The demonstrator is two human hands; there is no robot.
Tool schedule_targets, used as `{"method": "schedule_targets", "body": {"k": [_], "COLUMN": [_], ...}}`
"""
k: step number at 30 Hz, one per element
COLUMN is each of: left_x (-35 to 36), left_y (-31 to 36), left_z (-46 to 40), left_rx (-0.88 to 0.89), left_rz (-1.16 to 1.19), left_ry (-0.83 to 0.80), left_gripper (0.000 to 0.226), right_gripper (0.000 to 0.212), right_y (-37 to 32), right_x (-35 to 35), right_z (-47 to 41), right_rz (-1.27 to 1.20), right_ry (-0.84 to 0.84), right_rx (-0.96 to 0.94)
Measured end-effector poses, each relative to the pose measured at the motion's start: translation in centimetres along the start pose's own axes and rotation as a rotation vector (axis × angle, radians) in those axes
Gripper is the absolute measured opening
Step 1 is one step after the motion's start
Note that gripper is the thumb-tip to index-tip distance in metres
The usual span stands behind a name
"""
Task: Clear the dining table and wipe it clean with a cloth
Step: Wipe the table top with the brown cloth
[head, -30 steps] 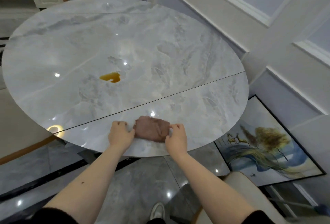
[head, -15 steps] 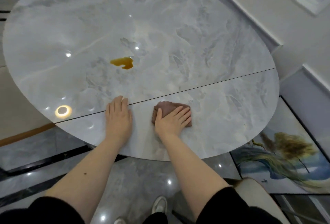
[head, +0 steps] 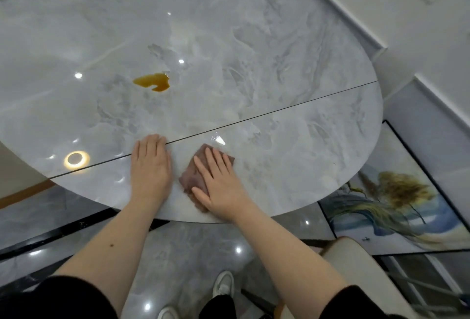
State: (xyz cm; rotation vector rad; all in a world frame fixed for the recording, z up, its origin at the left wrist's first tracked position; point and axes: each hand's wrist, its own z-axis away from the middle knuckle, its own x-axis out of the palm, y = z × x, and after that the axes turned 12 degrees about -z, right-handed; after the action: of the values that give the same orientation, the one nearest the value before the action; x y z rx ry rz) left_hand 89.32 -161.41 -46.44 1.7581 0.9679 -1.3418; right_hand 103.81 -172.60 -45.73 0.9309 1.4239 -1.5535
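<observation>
A round grey marble dining table [head: 267, 46] fills the upper view, with a thin seam running across its near part. An amber liquid spill [head: 152, 81] lies on it, beyond my hands. A small brown cloth [head: 191, 177] rests near the table's front edge. My right hand [head: 220, 184] lies flat on top of the cloth, fingers spread, pressing it down. My left hand [head: 150, 167] rests flat on the bare tabletop just left of the cloth, its fingertips on the seam.
A framed painting [head: 396, 199] lies on the floor right of the table, against the white panelled wall [head: 407, 26]. A cream chair [head: 356, 268] stands at lower right. My shoes [head: 223, 284] are on the glossy tiled floor below the table edge.
Both hands went from gripping the cloth's ends to lying flat; the right now presses on the cloth, the left on the table. The view has shifted closer over the table.
</observation>
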Motion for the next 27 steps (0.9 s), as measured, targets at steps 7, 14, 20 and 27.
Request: {"method": "schedule_targets", "body": {"k": [7,14,20,27], "left_x": [-0.3,0.6,2.3,2.7], "left_y": [6.4,15.7,19.9,21.0], "left_z": [-0.6,-1.1,-1.9,-1.9], "left_rx": [0.241,0.438,0.458,0.473], "left_rz": [0.029,0.080,0.070,0.004], "left_ry": [-0.017,-0.019,-0.079,-0.097], "left_gripper": [0.044,0.045,0.048,0.050], "right_gripper": [0.070,0.070,0.078,0.067], "right_y": [5.6,11.7,17.4,21.6], "right_x": [-2.5,-5.5,-7.4,-9.4], "right_z": [6.7,8.6,8.6,9.1], "right_rz": [0.075,0.082,0.057,0.032], "right_ry": [-0.042,-0.021,0.043,0.144], "right_rx": [0.108,0.175,0.319,0.620]}}
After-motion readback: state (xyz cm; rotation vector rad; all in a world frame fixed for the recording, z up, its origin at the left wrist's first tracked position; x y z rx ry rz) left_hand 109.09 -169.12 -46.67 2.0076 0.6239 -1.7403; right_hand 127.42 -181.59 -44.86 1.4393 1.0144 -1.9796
